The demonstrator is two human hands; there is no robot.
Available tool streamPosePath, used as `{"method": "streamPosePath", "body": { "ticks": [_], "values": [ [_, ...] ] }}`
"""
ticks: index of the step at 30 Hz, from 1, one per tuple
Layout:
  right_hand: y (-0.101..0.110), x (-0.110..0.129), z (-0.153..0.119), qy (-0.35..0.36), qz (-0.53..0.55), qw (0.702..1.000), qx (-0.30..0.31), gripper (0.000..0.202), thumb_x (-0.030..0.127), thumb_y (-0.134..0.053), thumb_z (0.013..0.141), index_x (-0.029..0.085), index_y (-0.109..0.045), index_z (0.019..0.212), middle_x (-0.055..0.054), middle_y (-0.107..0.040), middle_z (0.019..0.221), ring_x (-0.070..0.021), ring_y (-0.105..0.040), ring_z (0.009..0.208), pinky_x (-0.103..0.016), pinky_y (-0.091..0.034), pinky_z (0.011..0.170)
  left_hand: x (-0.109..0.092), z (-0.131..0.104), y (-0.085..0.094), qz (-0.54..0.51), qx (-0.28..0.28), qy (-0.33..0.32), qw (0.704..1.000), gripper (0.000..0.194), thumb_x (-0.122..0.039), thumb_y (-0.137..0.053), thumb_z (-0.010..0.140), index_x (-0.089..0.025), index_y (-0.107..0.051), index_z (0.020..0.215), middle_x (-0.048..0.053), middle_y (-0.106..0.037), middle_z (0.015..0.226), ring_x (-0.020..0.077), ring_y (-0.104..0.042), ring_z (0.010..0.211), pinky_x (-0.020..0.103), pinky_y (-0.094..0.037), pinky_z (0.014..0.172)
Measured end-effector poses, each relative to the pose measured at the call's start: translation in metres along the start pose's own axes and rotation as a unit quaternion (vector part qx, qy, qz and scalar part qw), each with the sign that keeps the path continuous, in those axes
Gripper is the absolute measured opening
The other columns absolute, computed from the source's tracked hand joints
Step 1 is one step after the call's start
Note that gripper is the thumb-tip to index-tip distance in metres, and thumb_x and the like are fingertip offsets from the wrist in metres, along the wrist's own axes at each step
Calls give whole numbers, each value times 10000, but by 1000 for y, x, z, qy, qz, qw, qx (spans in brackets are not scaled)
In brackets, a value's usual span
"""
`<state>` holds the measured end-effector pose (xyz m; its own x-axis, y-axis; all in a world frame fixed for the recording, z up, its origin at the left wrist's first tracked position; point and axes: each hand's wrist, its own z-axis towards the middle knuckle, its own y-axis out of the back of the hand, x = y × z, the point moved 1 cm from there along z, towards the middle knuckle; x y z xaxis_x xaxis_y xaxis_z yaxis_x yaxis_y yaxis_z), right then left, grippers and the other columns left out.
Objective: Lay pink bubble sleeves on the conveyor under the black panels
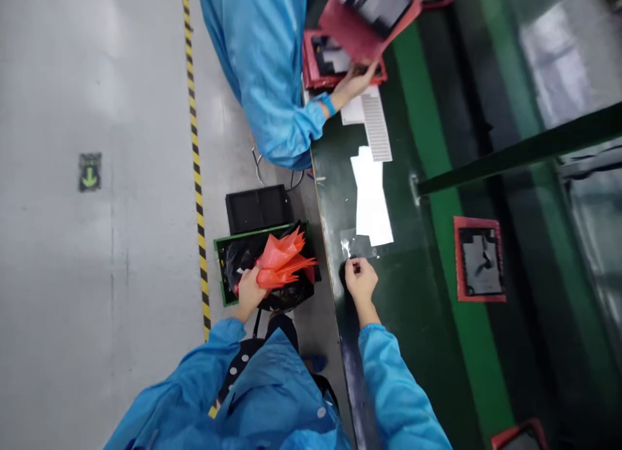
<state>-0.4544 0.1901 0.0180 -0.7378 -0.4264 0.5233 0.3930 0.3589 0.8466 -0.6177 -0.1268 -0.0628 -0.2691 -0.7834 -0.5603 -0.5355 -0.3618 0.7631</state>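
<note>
My left hand (249, 293) grips a bunch of crumpled orange film (282, 262) over a green bin (219, 275) lined with a black bag, on the floor beside the bench. My right hand (360, 280) rests on the dark green bench (413, 346), fingers pinched on the corner of a clear plastic sheet (357, 246). White paper strips (372, 200) lie just beyond that sheet.
A co-worker in a blue coat (265, 61) handles red trays (369, 15) at the far end. A red tray with a black part (480, 260) sits on the conveyor to the right. A black crate (257, 207) stands behind the bin. Yellow-black floor tape (197, 177) runs alongside.
</note>
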Motion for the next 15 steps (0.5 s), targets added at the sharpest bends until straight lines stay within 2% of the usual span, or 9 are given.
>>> {"method": "streamPosePath", "body": {
  "ticks": [2,5,7,9,12,14,15],
  "values": [
    [6,5,-3,-1,30,999,29,332,490,-532,899,209,-698,837,-67,-692,770,-232,-605,798,-368,-440,828,-15,-9,38,-119,-44,20,992,181,-352,-707,800,-245,-644,931,73,-705,893,312,-660,878,400,-550,818],
    [17,7,-17,-43,131,988,69,406,582,-602,844,198,-729,887,-70,-718,811,-243,-605,837,-375,-447,845,-38,-19,95,-273,-64,20,960,308,-429,-802,668,-248,-677,884,32,-725,824,291,-662,773,396,-559,722],
    [25,4,-36,-102,236,963,82,519,688,-680,772,187,-725,899,-74,-732,833,-243,-612,840,-372,-463,833,-50,-28,130,-328,-56,9,943,424,-439,-888,547,-233,-722,878,49,-758,835,310,-686,784,423,-593,720],
    [33,1,-63,-168,339,923,74,621,767,-735,699,182,-717,905,-89,-752,877,-252,-634,869,-366,-478,817,-61,-39,158,-384,-25,-5,923,523,-386,-954,434,-217,-766,892,71,-785,867,333,-715,817,465,-631,774],
    [42,6,-106,-264,470,839,75,660,768,-780,662,192,-708,976,-116,-781,1026,-272,-679,967,-356,-510,817,-81,-50,181,-466,6,-7,885,552,-312,-987,389,-210,-782,891,81,-796,913,334,-740,852,488,-661,838],
    [46,15,-130,-292,546,778,103,624,732,-749,705,211,-704,1046,-119,-781,1108,-282,-701,1006,-380,-543,834,-105,-53,178,-516,-3,21,857,586,-307,-1004,383,-215,-768,912,77,-797,969,330,-749,904,496,-669,883],
    [49,19,-140,-286,570,763,107,597,727,-705,746,219,-705,1060,-117,-781,1101,-288,-710,1001,-400,-559,834,-123,-54,169,-533,0,34,845,622,-307,-1014,372,-215,-761,933,77,-798,1000,334,-752,938,509,-667,915]
  ]
}}
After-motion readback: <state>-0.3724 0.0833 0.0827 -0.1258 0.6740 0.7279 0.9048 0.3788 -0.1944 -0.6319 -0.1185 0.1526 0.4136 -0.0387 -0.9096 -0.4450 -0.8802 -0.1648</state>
